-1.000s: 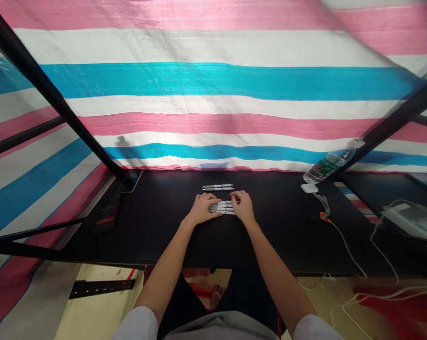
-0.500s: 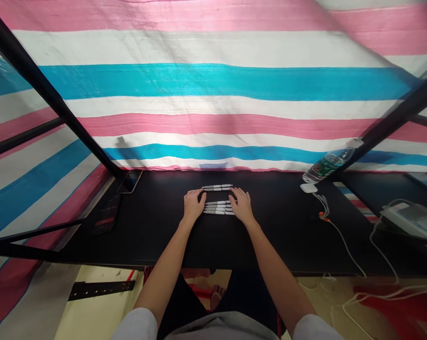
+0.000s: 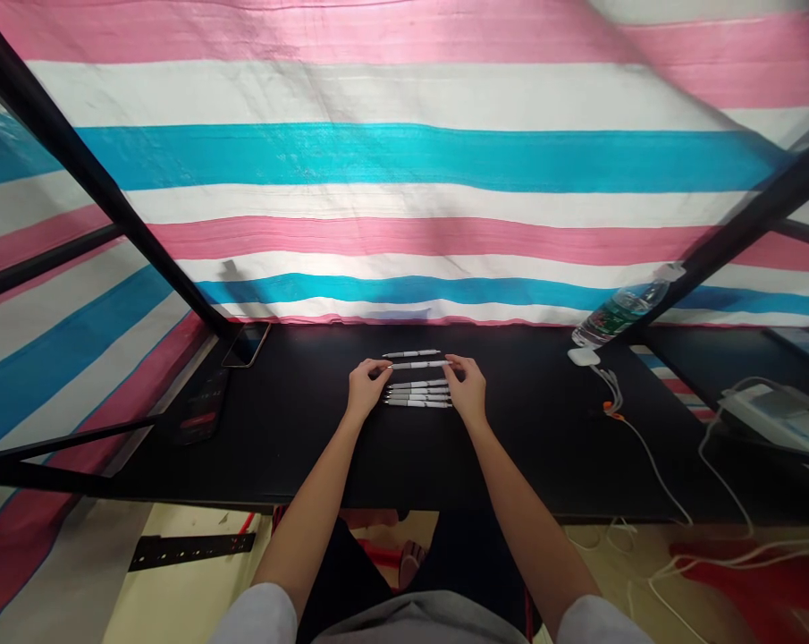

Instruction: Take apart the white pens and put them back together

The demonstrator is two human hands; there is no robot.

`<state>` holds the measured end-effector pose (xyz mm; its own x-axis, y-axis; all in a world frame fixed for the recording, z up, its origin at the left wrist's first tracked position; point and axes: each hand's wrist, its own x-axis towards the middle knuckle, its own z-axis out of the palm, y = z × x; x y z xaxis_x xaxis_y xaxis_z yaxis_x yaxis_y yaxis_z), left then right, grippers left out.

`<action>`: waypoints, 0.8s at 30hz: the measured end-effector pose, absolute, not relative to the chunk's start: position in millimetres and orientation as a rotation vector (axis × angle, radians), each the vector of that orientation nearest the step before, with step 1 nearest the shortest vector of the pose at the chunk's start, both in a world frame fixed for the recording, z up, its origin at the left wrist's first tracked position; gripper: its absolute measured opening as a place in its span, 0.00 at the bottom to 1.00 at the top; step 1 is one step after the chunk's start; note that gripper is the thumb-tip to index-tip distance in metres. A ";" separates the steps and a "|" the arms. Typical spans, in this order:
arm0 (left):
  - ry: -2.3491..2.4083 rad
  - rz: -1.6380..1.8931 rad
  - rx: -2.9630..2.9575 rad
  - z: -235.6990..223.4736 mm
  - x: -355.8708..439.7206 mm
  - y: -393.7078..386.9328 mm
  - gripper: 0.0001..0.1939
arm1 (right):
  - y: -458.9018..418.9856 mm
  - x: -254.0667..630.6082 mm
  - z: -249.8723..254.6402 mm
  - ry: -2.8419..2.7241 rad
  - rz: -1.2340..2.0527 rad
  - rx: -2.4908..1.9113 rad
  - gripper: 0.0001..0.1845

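Between my two hands a white pen [image 3: 418, 365] lies crosswise, pinched at its left end by my left hand [image 3: 367, 385] and at its right end by my right hand [image 3: 467, 385]. Just beyond it, a single pen [image 3: 410, 353] rests on the black table, touched by neither hand. Nearer to me, several white and grey pens [image 3: 417, 394] lie side by side in a stack of rows, their right ends close to my right hand.
A phone [image 3: 247, 344] lies at the back left, with another dark phone [image 3: 203, 407] before it. At right stand a water bottle [image 3: 619, 315] and a white charger [image 3: 584, 356] with cables. Black frame posts and striped sheeting [image 3: 404, 156] enclose the black table [image 3: 297, 429].
One pen has come apart from the far pair and moved toward me, held by both hands. My right hand has shifted slightly right, and its fingers have closed on the pen.
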<state>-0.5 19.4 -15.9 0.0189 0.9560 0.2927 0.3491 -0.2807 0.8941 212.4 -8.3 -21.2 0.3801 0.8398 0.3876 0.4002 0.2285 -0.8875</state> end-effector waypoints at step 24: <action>1.214 1.320 1.532 3.2 6.9 9.4 0.22 | -15.9 204.7 -8.8 -1.354 0.718 -1.159 0.13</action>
